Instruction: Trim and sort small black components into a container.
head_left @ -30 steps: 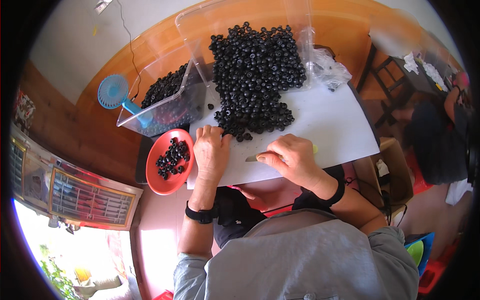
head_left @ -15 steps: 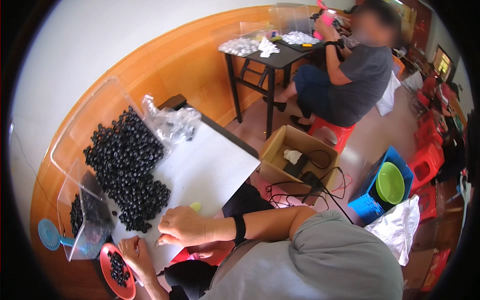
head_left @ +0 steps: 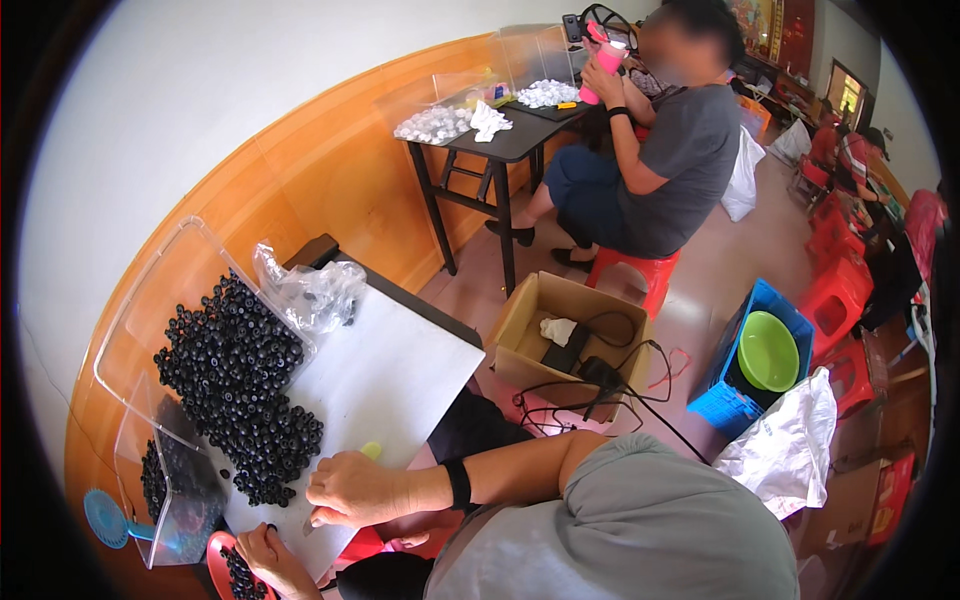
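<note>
Low at the table's near edge, my left hand (head_left: 275,562) is closed, with a small black round part (head_left: 271,527) at its fingertips. Beside it is a red plate (head_left: 217,560) of similar black parts, partly cut off by the picture's lower edge. My right hand (head_left: 362,490) is closed over the white tabletop (head_left: 400,345); a thin, pale tip shows below its fingers, too small to name. Just past both hands lies a large heap of black round parts (head_left: 230,380), beside a clear plastic box (head_left: 180,490) that holds more.
A clear plastic bag (head_left: 310,290) lies at the table's far end, and a blue fan (head_left: 105,518) stands at left. On the floor are a cardboard box (head_left: 510,340) with cables and a blue crate (head_left: 722,400) with a green basin (head_left: 768,350). Beyond, a person (head_left: 670,150) sits holding a pink cup.
The view has shifted, so the table sits lower and further left. Both hands remain over the near edge, and a black part now shows at my left fingertips.
</note>
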`<action>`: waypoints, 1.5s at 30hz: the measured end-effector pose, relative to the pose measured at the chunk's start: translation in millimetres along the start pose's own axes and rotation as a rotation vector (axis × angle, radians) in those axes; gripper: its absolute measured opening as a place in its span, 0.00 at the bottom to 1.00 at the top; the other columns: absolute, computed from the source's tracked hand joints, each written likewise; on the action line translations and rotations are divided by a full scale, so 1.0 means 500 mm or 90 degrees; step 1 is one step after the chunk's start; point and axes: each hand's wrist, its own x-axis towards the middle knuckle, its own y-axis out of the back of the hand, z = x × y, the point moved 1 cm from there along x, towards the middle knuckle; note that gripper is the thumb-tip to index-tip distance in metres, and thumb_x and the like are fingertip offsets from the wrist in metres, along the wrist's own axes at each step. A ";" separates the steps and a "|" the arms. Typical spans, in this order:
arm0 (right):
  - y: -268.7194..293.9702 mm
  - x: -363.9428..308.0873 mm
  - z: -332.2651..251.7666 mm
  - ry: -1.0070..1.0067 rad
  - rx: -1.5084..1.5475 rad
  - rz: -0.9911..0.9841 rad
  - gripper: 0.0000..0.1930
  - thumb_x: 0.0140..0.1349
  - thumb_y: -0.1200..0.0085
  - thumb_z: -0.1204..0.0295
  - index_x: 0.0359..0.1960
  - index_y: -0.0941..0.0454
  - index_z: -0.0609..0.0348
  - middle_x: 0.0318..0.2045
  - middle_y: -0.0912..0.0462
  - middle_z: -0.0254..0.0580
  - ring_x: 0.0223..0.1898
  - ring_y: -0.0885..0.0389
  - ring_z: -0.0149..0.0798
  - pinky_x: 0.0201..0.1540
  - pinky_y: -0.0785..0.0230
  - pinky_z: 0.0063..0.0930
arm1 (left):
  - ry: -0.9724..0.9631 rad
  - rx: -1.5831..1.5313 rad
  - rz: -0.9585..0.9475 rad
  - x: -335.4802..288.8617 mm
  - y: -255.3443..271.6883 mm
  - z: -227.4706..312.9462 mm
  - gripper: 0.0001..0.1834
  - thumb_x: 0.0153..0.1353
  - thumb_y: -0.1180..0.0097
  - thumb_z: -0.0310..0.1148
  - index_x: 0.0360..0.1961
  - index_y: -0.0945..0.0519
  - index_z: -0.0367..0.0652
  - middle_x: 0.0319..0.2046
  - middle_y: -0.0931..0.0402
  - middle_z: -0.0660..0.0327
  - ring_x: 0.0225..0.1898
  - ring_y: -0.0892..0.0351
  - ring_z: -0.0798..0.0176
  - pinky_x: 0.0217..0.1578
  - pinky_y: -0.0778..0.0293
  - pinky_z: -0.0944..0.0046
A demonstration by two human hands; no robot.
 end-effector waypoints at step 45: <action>0.062 0.033 0.030 -0.199 0.059 -0.028 0.17 0.59 0.31 0.58 0.24 0.22 0.56 0.18 0.22 0.37 0.20 0.22 0.41 0.23 0.33 0.34 | 0.414 -1.029 -0.179 0.005 -0.035 0.166 0.17 0.70 0.46 0.22 0.58 0.20 0.30 0.40 0.19 0.53 0.37 0.21 0.61 0.36 0.24 0.63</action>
